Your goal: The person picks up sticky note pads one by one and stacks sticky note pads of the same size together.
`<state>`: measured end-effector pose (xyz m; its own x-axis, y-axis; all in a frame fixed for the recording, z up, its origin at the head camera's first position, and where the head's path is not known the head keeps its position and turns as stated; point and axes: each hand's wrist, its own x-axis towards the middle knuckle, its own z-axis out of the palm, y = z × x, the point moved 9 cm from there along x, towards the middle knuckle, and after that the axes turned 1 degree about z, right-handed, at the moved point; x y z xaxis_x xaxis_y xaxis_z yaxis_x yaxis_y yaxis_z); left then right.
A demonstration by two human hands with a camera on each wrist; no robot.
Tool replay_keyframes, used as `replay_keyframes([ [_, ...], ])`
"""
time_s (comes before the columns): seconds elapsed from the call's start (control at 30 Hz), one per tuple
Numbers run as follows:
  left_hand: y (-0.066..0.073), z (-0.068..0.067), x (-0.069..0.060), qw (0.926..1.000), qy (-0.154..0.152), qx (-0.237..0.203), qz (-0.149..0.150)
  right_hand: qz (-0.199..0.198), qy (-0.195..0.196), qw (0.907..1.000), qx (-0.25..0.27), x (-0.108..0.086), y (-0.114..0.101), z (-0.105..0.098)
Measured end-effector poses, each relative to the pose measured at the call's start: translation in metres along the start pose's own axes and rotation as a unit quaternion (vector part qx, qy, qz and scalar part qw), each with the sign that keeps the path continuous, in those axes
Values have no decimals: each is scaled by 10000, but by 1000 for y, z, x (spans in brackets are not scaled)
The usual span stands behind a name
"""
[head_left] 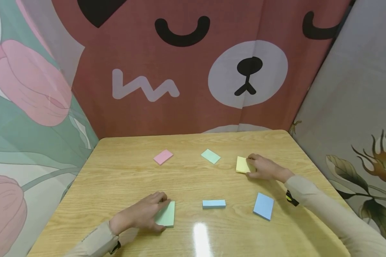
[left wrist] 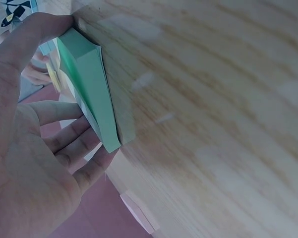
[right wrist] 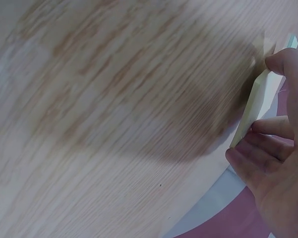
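At the front left of the table, my left hand (head_left: 144,212) grips a green sticky-note pad (head_left: 168,215) by opposite edges, thumb on the near side; the left wrist view shows the fingers and thumb on the pad (left wrist: 91,82). Farther back on the right, my right hand (head_left: 266,168) holds a yellow pad (head_left: 242,165) between thumb and fingers. In the right wrist view the thumb and fingertips touch the yellow pad's edges (right wrist: 260,101). Both pads lie on or close to the tabletop.
On the wooden table (head_left: 115,178) lie a pink pad (head_left: 163,157) at the back left, a smaller green pad (head_left: 211,156) at the back middle, a narrow blue block (head_left: 213,204) at the front middle and a blue pad (head_left: 263,206) at the front right. Printed curtains (head_left: 186,117) surround the table.
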<state>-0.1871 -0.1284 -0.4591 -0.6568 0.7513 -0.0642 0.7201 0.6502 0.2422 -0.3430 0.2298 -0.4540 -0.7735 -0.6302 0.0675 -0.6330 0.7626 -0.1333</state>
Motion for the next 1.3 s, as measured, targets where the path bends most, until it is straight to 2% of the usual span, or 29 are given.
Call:
replay_keyframes([
  [0.57,-2,1,0,10000,26,25,-34,-207,-213,9995,-116,4,-19,6],
  [0.97,-4,4,1,9999,-53,-51,-112,-302,-150,9994,-113,5,-32,4],
  [1.3,-4,4,0,9999,-15,22,-109,-584,-41,9981,-169,6,-48,2],
])
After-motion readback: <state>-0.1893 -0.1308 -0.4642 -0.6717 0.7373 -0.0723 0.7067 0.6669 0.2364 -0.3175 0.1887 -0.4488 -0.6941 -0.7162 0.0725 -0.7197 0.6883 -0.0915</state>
